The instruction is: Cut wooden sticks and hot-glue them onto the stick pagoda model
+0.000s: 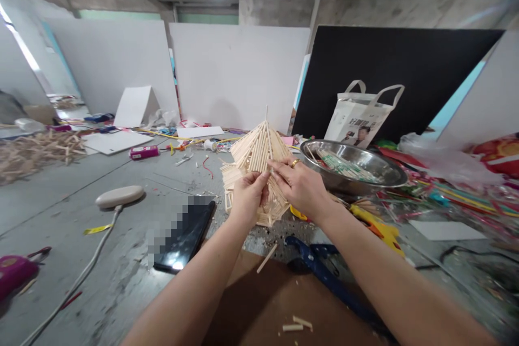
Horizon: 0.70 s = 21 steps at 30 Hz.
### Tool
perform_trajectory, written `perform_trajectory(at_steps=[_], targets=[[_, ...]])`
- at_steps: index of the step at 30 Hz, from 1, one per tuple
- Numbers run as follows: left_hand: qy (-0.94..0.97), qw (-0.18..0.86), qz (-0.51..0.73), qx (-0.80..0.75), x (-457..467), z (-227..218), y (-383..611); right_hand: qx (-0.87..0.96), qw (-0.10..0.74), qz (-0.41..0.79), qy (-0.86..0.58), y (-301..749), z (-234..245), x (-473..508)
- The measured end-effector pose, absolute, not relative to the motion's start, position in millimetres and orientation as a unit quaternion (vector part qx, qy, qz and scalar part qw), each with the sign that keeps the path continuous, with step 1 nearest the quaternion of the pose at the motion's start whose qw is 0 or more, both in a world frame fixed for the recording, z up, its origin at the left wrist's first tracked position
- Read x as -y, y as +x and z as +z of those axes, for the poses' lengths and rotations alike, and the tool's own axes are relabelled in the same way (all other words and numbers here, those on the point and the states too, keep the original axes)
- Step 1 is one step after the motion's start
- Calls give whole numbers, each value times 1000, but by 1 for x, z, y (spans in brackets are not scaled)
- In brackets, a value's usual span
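Observation:
A model house of pale wooden sticks (259, 143) stands in the middle, with a pointed, layered roof and one thin stick rising from its peak. My left hand (250, 190) is closed in a pinch at the lower edge of the upper roof; what lies between thumb and finger is hidden. Beside it, my right hand (302, 184), with a ring on one finger, pinches the lower end of a wooden stick (270, 146) on the roof slope. Both hands touch or nearly touch each other and cover part of the lower walls.
A steel basin (357, 186) with sticks stands right, before a white bag (357, 119). Blue-handled cutters (336, 286) and a yellow glue gun (379, 227) lie by my right arm. Left are a phone (186, 238), a corded white device (119, 196) and a stick pile (40, 151).

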<state>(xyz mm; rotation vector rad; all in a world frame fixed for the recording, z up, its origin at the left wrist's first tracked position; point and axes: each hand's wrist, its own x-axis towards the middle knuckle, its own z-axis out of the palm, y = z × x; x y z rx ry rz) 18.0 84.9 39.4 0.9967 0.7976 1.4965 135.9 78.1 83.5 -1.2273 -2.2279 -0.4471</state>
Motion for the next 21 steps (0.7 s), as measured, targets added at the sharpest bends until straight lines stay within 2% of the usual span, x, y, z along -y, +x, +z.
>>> perform_trajectory(at_steps=[14,21], targets=[[493,478,616,-387,-90,35,11,833,269,-162,-455,136,85,-78],[489,480,615,-391,-91,34,13,835,269,-159,-454,136,83,-79]])
